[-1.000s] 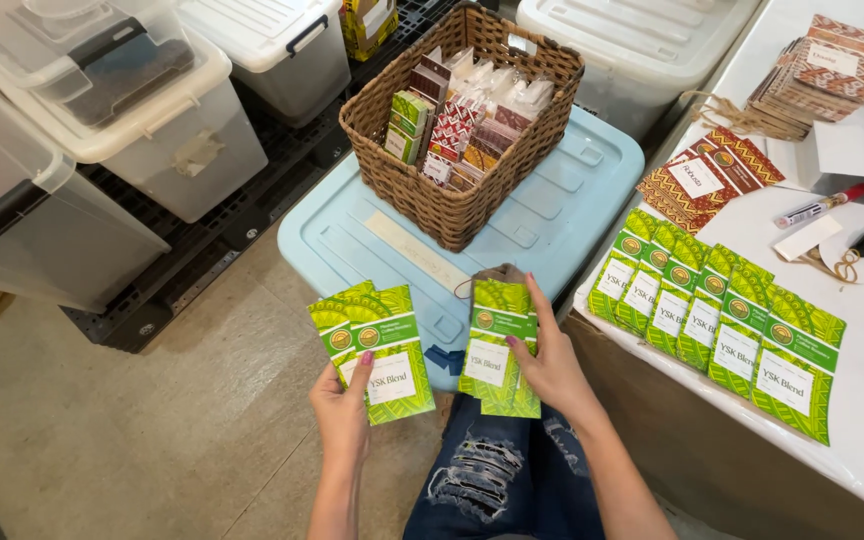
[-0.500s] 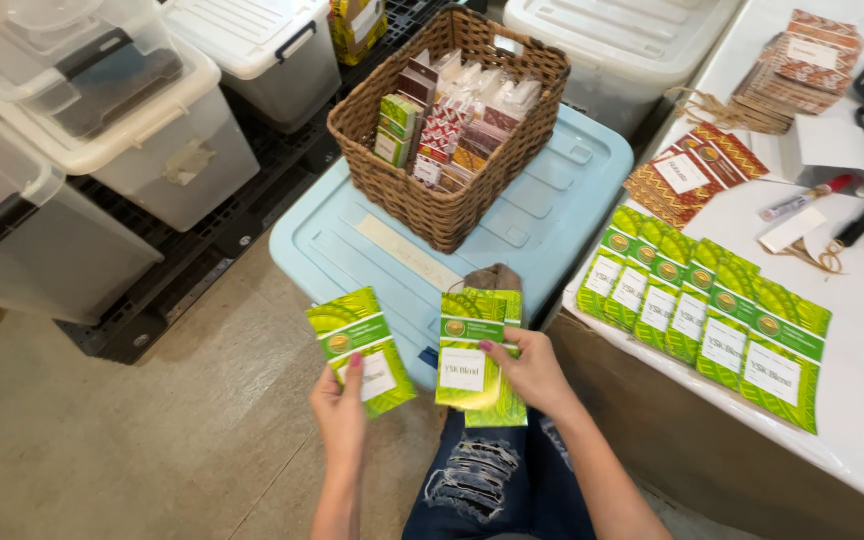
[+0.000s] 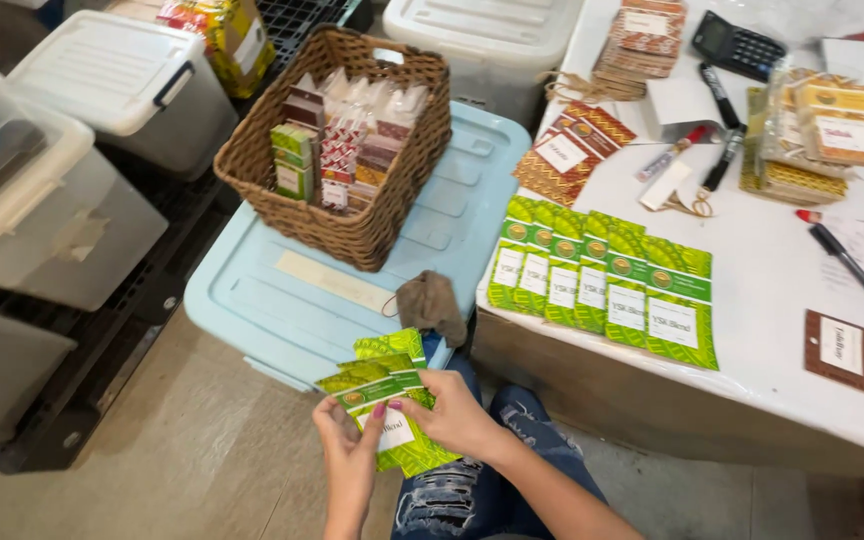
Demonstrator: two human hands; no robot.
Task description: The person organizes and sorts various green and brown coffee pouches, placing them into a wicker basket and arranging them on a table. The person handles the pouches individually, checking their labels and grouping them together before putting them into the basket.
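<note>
Head view, looking down over my lap. My left hand (image 3: 347, 455) and right hand (image 3: 457, 415) meet just above my knees, both grasping one fanned stack of green packets (image 3: 387, 395); the left thumb presses on the white label of the front packet, and the right fingers (image 3: 417, 408) curl over the stack's right edge, clenched on it; the stack is held in the air, tilted, in front of the pale blue bin lid (image 3: 282, 310) and below the counter (image 3: 782, 290) edge. On the counter, to the right, a row of matching green packets (image 3: 602, 285) lies overlapping, flat, near the front edge; behind them sit red-patterned packets (image 3: 572, 150), two black markers (image 3: 722, 165), and a calculator (image 3: 737, 45); a brown packet (image 3: 857, 355) lies at the far right. On the blue lid stands a wicker basket (image 3: 372, 225) filled with upright packets; a small brown cloth (image 3: 432, 305) lies just beside the lid's near corner. Clear storage bins (image 3: 42, 215) stand on the floor at left.
</note>
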